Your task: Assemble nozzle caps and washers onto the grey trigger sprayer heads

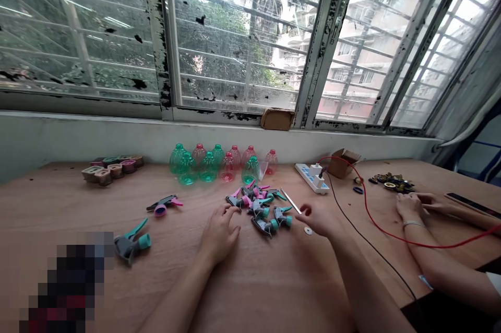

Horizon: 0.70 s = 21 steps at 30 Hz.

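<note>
My left hand (221, 231) rests on the table with fingers and thumb apart, its fingertips beside a heap of trigger sprayer heads. In the heap are grey-and-pink sprayer heads (236, 200) and grey-and-teal sprayer heads (282, 216). On the heap's right side, my right hand (319, 221) has its fingers curled around the near end of a thin white stick (290, 199). Just below those fingers lies a small white disc (308, 230). Apart on the left are a pink-and-grey sprayer head (163, 204) and a teal-and-grey sprayer head (131, 241).
Several green bottles (209, 168) and red bottles (227, 168) stand near the wall. A power strip (312, 178) with a red cable (365, 192) lies right. Wrapped stacks (116, 170) sit far left. Another person's hands (410, 207) work by dark small parts (395, 182).
</note>
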Each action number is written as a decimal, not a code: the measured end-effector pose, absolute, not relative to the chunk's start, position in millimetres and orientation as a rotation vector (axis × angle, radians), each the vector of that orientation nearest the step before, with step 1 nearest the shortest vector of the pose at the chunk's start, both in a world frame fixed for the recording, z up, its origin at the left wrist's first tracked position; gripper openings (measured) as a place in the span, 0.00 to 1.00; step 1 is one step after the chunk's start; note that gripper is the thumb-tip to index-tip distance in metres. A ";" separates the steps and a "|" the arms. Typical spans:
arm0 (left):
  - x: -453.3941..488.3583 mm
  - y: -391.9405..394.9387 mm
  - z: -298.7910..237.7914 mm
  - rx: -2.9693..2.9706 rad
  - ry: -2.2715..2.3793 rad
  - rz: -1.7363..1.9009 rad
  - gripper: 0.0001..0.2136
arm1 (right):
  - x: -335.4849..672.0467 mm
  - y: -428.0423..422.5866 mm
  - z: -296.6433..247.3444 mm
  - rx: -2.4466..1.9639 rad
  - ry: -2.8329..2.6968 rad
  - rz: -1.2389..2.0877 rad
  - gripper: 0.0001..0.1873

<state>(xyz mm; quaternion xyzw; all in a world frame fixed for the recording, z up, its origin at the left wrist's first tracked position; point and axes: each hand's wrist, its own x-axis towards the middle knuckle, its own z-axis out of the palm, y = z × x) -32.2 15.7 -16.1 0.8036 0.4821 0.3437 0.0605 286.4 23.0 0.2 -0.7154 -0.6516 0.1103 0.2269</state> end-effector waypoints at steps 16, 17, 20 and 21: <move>-76.2 28.1 8.3 2.110 2.511 0.951 0.20 | 313.5 14.9 -26.2 -2.022 -1.927 0.481 0.06; -84.6 29.7 10.5 2.050 2.599 0.986 0.20 | 315.3 15.3 -27.3 -2.017 -1.924 0.459 0.08; -103.9 33.8 10.1 1.950 2.725 0.916 0.20 | 321.8 16.1 -30.6 -1.964 -1.927 0.379 0.20; -107.1 35.0 8.5 1.941 2.720 0.873 0.20 | 323.7 16.0 -31.2 -1.937 -1.943 0.363 0.23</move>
